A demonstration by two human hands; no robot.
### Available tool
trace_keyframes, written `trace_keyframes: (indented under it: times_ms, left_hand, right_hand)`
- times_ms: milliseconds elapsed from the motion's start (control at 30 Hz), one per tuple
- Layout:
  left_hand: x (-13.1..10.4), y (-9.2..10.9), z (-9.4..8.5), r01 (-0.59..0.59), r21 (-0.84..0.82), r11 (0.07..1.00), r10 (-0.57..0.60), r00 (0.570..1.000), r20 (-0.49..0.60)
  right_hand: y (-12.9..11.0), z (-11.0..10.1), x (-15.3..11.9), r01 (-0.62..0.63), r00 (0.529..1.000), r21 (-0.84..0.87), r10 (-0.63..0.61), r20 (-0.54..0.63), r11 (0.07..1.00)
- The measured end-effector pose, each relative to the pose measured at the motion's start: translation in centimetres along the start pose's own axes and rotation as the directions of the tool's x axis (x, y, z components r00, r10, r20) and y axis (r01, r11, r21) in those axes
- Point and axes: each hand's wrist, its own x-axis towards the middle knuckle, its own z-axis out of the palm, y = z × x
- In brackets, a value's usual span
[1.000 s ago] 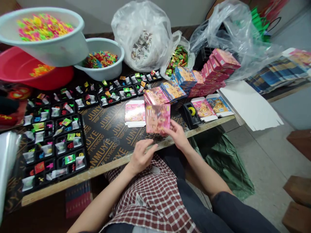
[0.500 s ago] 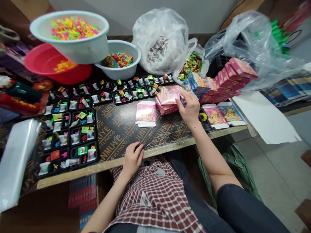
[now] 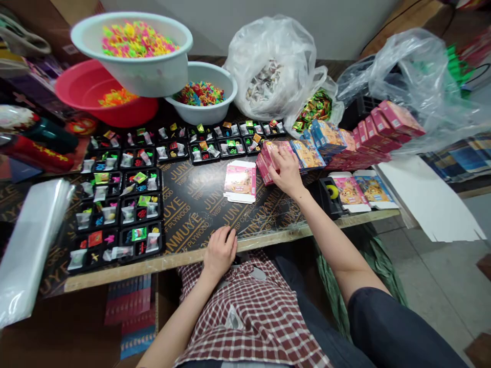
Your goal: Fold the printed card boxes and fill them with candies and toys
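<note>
My right hand (image 3: 286,171) lies over a stack of pink boxes (image 3: 264,166), fingers apart on the top and side. Just right of it is a blue box (image 3: 308,153). My left hand (image 3: 221,250) rests at the table's front edge with nothing in it, its fingers slightly apart. Between the hands and further left, a flat pink carton (image 3: 240,181) lies face up on the black table (image 3: 184,204). More pink boxes (image 3: 399,120) are stacked at the right, beside blue ones (image 3: 327,135).
Black trays (image 3: 141,207) of small wrapped items fill the left. Behind stand a pale bowl (image 3: 134,66), a red basin (image 3: 76,89) and a clear bag (image 3: 272,66). A tape dispenser (image 3: 332,193), flat cartons (image 3: 350,190) and white card (image 3: 433,199) lie right; plastic sleeves (image 3: 30,245) lie left.
My right hand has shifted from the stack's right side to over its top, and its fingers have spread. The blue box beside it shows more fully. The whole view has shifted slightly.
</note>
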Motion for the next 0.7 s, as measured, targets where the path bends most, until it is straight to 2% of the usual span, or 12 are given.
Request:
trace_keyframes:
  times_ms: [100, 200, 267, 300, 367, 433, 500, 567, 600, 633, 667, 700]
  left_hand:
    - [0.0, -0.1, 0.1, -0.003, 0.006, 1.0, 0.003, 1.0, 0.01]
    - [-0.1, -0.1, 0.2, -0.025, 0.017, 1.0, 0.025, 0.999, 0.026]
    - [-0.3, -0.1, 0.2, -0.034, 0.002, 0.999, 0.034, 0.999, 0.031]
    - [-0.4, 0.0, 0.3, -0.022, -0.021, 1.0, 0.023, 0.999, 0.033]
    - [-0.4, 0.0, 0.3, 0.048, -0.111, 0.993, -0.044, 0.999, 0.032]
    - [-0.1, -0.4, 0.2, 0.186, -0.269, 0.945, -0.183, 0.982, 0.037]
    - [1.0, -1.3, -0.1, 0.363, -0.457, 0.812, -0.382, 0.923, 0.055]
    - [2.6, -2.7, -0.7, 0.495, -0.614, 0.615, -0.569, 0.818, 0.089]
    - [3.6, -3.5, -1.1, 0.525, -0.674, 0.52, -0.627, 0.77, 0.116]
    - [4.6, -4.1, -1.6, 0.53, -0.726, 0.439, -0.643, 0.749, 0.157]
    - [5.6, -4.4, -2.0, 0.521, -0.773, 0.362, -0.613, 0.758, 0.224]
    - [6.5, -4.6, -2.4, 0.517, -0.808, 0.281, -0.531, 0.786, 0.318]
  right_hand:
    - [-2.7, 1.0, 0.4, 0.029, 1.0, 0.048, -0.029, 0.0, 0.998]
    - [-5.7, 3.7, 1.6, -0.012, 0.975, 0.066, -0.003, 0.22, 0.998]
    - [-7.0, 5.7, 2.8, -0.114, 0.923, -0.024, 0.115, 0.367, 0.993]
    - [-7.3, 6.4, 3.4, -0.164, 0.895, -0.086, 0.185, 0.405, 0.983]
    - [-7.4, 7.4, 4.1, -0.22, 0.859, -0.176, 0.276, 0.432, 0.96]
    - [-7.3, 7.6, 4.1, -0.211, 0.855, -0.202, 0.281, 0.437, 0.956]
    - [-7.3, 7.2, 3.3, -0.172, 0.87, -0.181, 0.236, 0.434, 0.968]
    - [-7.7, 6.2, 2.0, -0.138, 0.895, -0.109, 0.171, 0.411, 0.984]
    - [-8.1, 5.5, 1.2, -0.115, 0.913, -0.043, 0.123, 0.389, 0.992]
    - [-8.5, 4.6, 0.4, -0.078, 0.932, 0.047, 0.056, 0.357, 0.996]
    - [-8.9, 3.7, -0.5, -0.027, 0.949, 0.156, -0.023, 0.313, 0.987]
    - [-9.4, 2.7, -1.3, 0.031, 0.961, 0.274, -0.105, 0.257, 0.961]
